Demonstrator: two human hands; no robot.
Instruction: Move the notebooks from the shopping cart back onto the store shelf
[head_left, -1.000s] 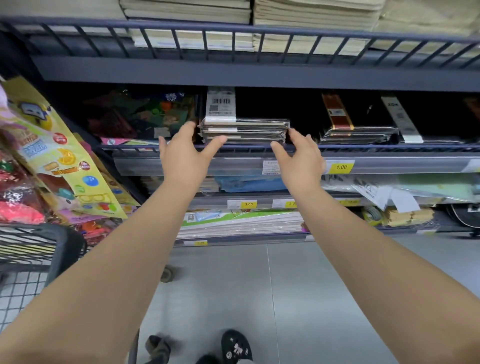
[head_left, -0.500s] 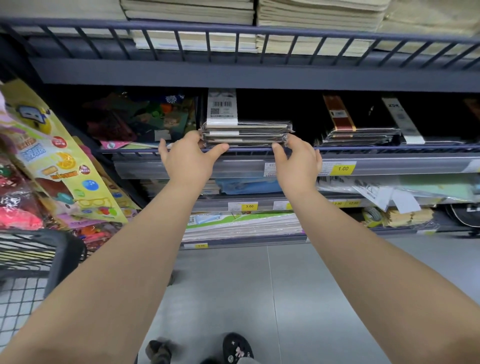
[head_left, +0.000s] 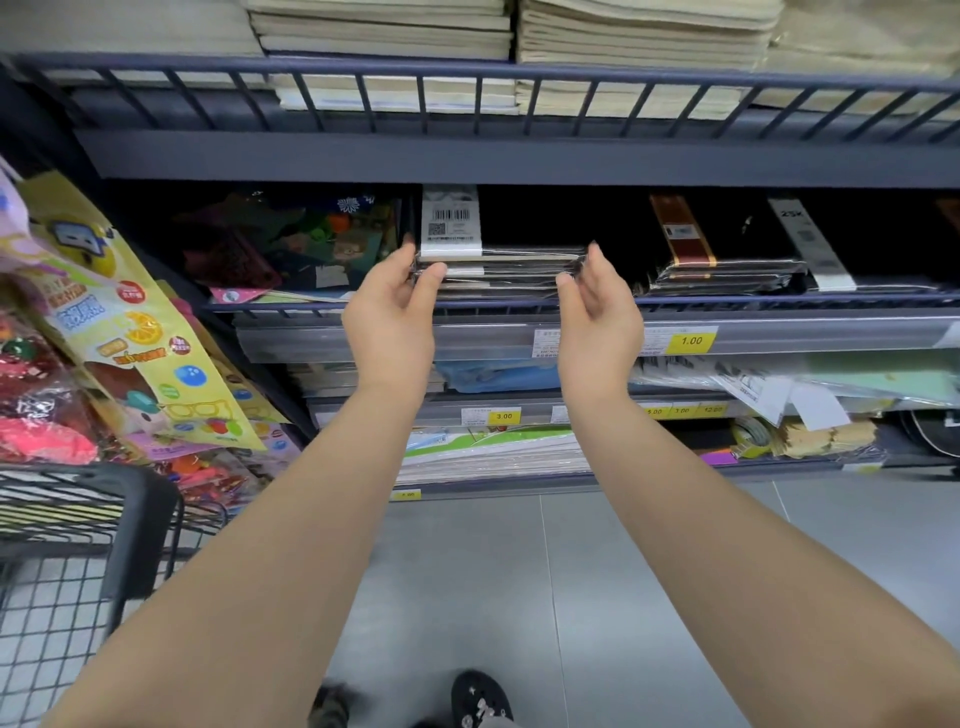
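Note:
A stack of plastic-wrapped black notebooks (head_left: 511, 273) with a white barcode label lies on the dark store shelf (head_left: 779, 302), behind its low wire rail. My left hand (head_left: 392, 317) holds the stack's left edge, thumb in front and fingers behind. At the stack's right edge my right hand (head_left: 597, 317) grips it the same way. The black shopping cart (head_left: 135, 525) shows only its corner and wire mesh at the lower left; its contents are hidden.
Another wrapped notebook stack (head_left: 727, 275) sits to the right on the same shelf, colourful notebooks (head_left: 291, 249) to the left. Beige paper pads (head_left: 623, 47) fill the shelf above. Hanging toy packs (head_left: 104, 322) crowd the left. Grey floor lies below.
Both hands went from open in front of the shelf to the stack's two sides and closed on its edges. The stack looks pushed slightly deeper and squared up.

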